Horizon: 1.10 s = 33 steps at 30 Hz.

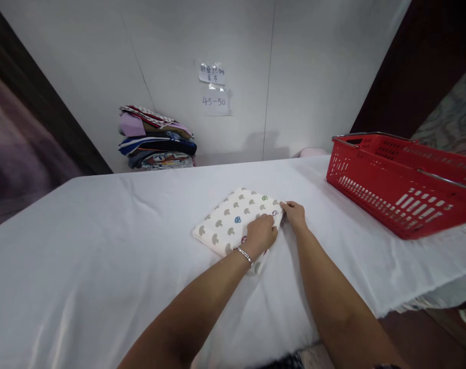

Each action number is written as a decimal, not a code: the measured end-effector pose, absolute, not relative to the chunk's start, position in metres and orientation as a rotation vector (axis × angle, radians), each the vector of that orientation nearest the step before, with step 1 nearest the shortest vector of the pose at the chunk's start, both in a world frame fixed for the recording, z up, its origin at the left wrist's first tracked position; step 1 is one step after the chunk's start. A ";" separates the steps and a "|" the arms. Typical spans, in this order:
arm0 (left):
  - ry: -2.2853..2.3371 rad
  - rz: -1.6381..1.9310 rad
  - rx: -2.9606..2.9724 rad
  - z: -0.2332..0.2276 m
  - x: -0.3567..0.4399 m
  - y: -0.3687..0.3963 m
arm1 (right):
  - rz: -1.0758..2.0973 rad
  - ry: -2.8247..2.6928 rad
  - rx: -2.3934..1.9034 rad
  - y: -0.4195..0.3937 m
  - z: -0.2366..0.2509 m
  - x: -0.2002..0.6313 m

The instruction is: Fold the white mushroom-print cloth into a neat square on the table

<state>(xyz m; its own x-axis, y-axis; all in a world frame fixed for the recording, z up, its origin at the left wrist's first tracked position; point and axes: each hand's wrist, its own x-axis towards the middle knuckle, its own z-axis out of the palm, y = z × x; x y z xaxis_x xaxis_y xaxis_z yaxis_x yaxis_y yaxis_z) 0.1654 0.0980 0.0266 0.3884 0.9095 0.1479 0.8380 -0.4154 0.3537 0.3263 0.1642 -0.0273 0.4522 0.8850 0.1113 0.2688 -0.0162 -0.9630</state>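
Mostly white surface: a satiny sheet (102, 246) covers the worktop, creased at the left, its edge hanging at the lower right.
Mushroom-print cloth (227, 220): folded, lying flat and angled near the middle of the sheet.
Left hand (261, 233): laid over the cloth's right part, fingers curled; whether it grips the fabric, I cannot tell. A bracelet (244, 254) circles the wrist.
Right hand (294, 212): narrow, pinching the cloth's far right corner.
Red basket (375, 187): standing on the sheet at the right, well apart from the cloth, slotted sides, metal handles.
Pale wall (305, 77): panelled, with thin seams and two paper notes (215, 101), the lower reading "45-50".
Textile stack (158, 143): folded, multicoloured, close to the wall, left of the notes.
Brownish floor (425, 333): visible at the lower right.
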 end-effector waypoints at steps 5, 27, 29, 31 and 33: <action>1.497 0.480 2.346 0.024 0.162 0.098 | 0.636 -1.046 -1.574 0.166 -0.029 0.326; 1.195 0.533 2.609 0.024 0.150 0.072 | 0.351 -1.941 -1.658 0.137 -0.010 0.292; 1.163 0.519 2.542 0.032 0.134 0.078 | 0.358 -1.948 -1.758 0.136 -0.011 0.290; 1.320 0.602 2.460 0.041 0.116 0.093 | 0.362 -1.968 -1.811 0.135 -0.010 0.288; 1.484 0.668 2.474 0.045 0.097 0.114 | 0.355 -1.990 -1.863 0.135 -0.008 0.287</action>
